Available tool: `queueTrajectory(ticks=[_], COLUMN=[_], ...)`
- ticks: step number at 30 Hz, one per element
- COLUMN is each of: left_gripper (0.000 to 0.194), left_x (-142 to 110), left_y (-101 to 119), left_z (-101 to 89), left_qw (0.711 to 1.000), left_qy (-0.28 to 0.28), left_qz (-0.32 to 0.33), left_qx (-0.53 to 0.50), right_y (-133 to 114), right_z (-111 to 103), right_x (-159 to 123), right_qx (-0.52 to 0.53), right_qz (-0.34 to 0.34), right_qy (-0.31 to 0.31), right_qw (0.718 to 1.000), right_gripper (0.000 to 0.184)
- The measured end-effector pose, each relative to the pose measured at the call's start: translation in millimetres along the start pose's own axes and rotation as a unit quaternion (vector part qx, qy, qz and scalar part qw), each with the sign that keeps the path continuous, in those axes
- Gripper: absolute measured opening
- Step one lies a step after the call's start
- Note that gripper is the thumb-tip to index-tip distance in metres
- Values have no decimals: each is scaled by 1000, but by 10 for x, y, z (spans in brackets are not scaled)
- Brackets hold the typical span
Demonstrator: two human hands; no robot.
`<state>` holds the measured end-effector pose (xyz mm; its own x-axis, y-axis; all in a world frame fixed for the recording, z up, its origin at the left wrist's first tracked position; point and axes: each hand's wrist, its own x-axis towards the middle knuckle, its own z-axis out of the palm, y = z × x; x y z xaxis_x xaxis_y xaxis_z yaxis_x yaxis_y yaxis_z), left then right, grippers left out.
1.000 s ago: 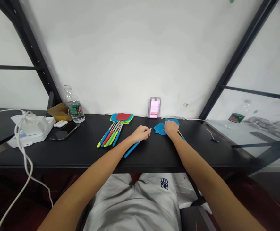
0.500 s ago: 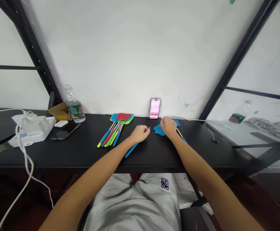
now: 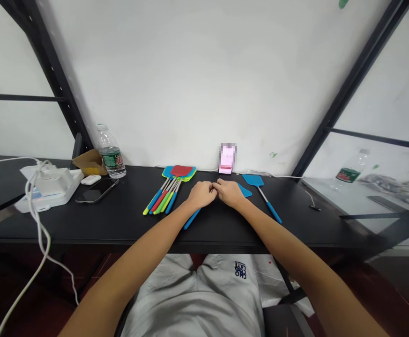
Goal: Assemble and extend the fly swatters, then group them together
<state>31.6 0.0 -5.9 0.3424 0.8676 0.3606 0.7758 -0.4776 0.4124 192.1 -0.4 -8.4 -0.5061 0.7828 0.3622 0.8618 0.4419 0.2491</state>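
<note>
Right hand (image 3: pixel 227 192) shifted in against my left hand (image 3: pixel 203 194), black table (image 3: pixel 116 222) beneath, fanned swatters (image 3: pixel 182 171) leftward, single blue swatter (image 3: pixel 253 180) rightward, blue head (image 3: pixel 244 190) between, left fingers curled shut over blue handle (image 3: pixel 192 219), right fingers bent, grip hidden from me.

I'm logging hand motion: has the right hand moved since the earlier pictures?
Yes: the right hand has moved left, from right of the propped phone to in front of it.

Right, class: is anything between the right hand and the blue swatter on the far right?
Partly: a flat blue piece shows beside the right hand, between it and the head of the blue swatter. Towards the handle, nothing visible stands in the way.
</note>
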Motion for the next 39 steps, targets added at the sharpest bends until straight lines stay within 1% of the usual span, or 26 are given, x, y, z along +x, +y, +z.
queueTrajectory(ticks=[3, 7, 9, 12, 14, 17, 21, 26, 29, 32, 34, 36, 39], left_gripper=[21, 24, 26, 27, 26, 27, 29, 29, 29, 32, 33, 33, 33], left_x=[-1, 4, 2, -8, -17, -26, -31, -33, -30, -26, -27, -33, -47], left_y=[-10, -23, -27, -28, -24, -13, -3, -8, -10, -9, -7, -4, 0], left_z=[12, 20, 20, 17, 13, 0, -16, 2, 10, 1, -8, -12, -1], left_qw=[1000, 1000, 1000, 1000, 1000, 1000, 999, 999, 999, 999, 998, 998, 998], left_qy=[7, 2, -5, -15, -20, -24, -28, -29, -11, 25, 46, 51, 37], left_qz=[-9, -18, -21, -10, 2, 13, 17, 32, 30, 24, 25, 30, 47], left_qx=[5, 1, -1, 3, 8, 12, 12, 21, 29, 29, 27, 21, 7], right_y=[8, 57, 111, 229, 321, 459, 600, 662, 678, 703, 706, 682, 606], right_z=[-1, 4, 14, 42, 66, 110, 170, 217, 243, 271, 280, 276, 253], right_x=[4, 13, 16, 14, 4, -20, -54, -60, -57, -66, -74, -78, -66], right_qx=[1, 6, 9, 8, 7, 11, 26, 56, 96, 152, 189, 248, 353], right_qz=[-9, 16, 43, 108, 154, 205, 242, 264, 296, 317, 298, 272, 255], right_qy=[-15, -26, -25, -19, -11, 9, 33, 68, 103, 125, 149, 182, 219], right_qw=[1000, 1000, 999, 994, 988, 979, 969, 961, 945, 928, 924, 912, 873], right_gripper=[28, 31, 34, 38, 38, 37, 37, 34, 34, 38, 42, 47, 52])
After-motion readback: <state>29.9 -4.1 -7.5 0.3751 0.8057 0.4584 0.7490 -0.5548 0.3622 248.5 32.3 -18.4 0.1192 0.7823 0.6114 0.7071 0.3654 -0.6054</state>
